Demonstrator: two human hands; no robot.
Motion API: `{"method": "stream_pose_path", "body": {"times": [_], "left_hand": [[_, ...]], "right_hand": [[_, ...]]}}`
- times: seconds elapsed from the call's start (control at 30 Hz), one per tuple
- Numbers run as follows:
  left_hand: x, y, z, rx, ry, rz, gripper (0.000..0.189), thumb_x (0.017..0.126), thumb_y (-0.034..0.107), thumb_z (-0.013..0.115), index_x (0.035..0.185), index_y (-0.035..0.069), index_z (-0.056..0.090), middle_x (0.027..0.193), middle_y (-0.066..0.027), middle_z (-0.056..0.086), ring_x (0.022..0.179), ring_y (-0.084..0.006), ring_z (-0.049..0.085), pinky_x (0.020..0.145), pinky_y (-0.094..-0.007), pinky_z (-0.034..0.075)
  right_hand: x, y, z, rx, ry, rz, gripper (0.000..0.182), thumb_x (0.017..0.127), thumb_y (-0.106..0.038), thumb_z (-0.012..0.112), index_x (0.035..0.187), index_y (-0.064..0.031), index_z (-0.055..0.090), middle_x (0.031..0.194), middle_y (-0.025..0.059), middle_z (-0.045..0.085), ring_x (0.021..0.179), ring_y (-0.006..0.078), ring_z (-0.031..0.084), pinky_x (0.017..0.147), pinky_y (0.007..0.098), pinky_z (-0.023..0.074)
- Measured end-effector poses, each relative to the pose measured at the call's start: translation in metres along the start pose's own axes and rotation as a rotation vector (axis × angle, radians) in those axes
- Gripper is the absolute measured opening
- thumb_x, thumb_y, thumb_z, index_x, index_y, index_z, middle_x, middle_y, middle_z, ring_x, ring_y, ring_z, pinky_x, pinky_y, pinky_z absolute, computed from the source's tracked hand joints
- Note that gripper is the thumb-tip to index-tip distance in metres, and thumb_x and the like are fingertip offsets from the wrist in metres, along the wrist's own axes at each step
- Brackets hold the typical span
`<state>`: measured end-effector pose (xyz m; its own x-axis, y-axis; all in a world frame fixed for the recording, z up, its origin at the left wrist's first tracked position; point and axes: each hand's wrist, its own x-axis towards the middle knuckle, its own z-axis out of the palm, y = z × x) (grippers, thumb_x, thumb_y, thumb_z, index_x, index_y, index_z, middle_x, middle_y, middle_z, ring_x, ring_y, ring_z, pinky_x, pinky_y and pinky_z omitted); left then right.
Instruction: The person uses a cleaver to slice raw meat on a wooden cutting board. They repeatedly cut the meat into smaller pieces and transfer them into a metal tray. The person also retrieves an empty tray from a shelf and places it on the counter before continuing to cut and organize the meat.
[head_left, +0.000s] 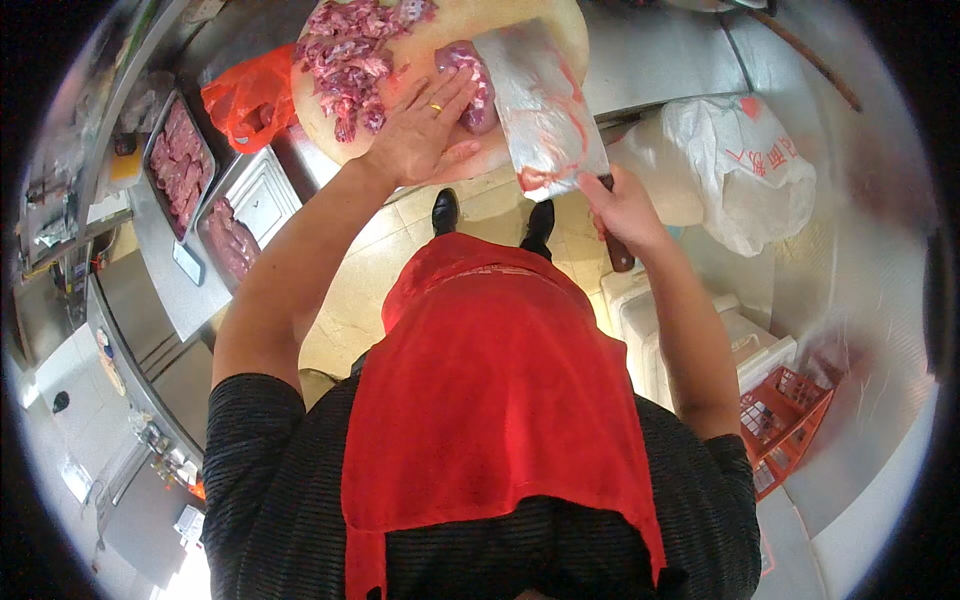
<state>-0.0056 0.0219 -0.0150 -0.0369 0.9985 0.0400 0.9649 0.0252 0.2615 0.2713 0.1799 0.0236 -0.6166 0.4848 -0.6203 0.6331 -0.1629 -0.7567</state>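
Note:
A wide cleaver (544, 105) with a smeared blade is in my right hand (626, 206), which grips its dark handle (618, 251). The blade stands at the right side of a piece of raw meat (480, 105) on a round cutting board (420, 45). My left hand (427, 127), with a gold ring on one finger, lies flat, fingers stretched out and fingertips touching the meat's left side. Its thumb points right, below the meat. A heap of chopped raw meat (345, 67) covers the board's left part.
Left of the board lie a red plastic bag (251, 94), a metal tray of meat (180, 165), a second tray (262, 195) partly holding meat, and a phone (187, 264). At right are a white plastic bag (750, 180), a foam box (634, 300) and a red crate (787, 424).

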Motion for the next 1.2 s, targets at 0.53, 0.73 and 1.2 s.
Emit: {"method": "stream_pose_path", "body": {"times": [0.53, 0.73, 1.2], "left_hand": [[0.000, -0.001, -0.003, 0.032, -0.003, -0.003, 0.080, 0.093, 0.055, 0.050, 0.150, 0.004, 0.028, 0.158, -0.0143, 0.026, 0.145, -0.0312, 0.025, 0.121, -0.0447, 0.015], [0.004, -0.006, -0.002, 0.086, -0.038, -0.024, 0.081, 0.092, 0.056, 0.051, 0.150, 0.004, 0.029, 0.158, -0.0132, 0.026, 0.146, -0.0312, 0.024, 0.121, -0.0453, 0.014], [0.006, -0.003, -0.011, 0.114, -0.022, 0.016, 0.079, 0.095, 0.059, 0.043, 0.148, 0.002, 0.033, 0.157, -0.0126, 0.029, 0.146, -0.0288, 0.024, 0.121, -0.0463, 0.011]], "right_hand": [[0.003, -0.005, 0.002, -0.166, 0.024, 0.030, 0.039, 0.093, -0.034, 0.059, 0.099, 0.0047, 0.056, 0.055, 0.0083, 0.054, 0.043, 0.0181, 0.055, 0.043, 0.0342, 0.0446], [0.017, -0.016, 0.014, -0.162, 0.061, -0.047, 0.039, 0.094, -0.034, 0.058, 0.099, 0.0050, 0.056, 0.054, 0.0074, 0.054, 0.042, 0.0189, 0.054, 0.044, 0.0357, 0.0447], [0.008, -0.023, 0.010, -0.151, -0.009, -0.034, 0.036, 0.095, -0.031, 0.057, 0.101, 0.0044, 0.057, 0.057, 0.0089, 0.056, 0.043, 0.0183, 0.055, 0.044, 0.0357, 0.0449]]}}
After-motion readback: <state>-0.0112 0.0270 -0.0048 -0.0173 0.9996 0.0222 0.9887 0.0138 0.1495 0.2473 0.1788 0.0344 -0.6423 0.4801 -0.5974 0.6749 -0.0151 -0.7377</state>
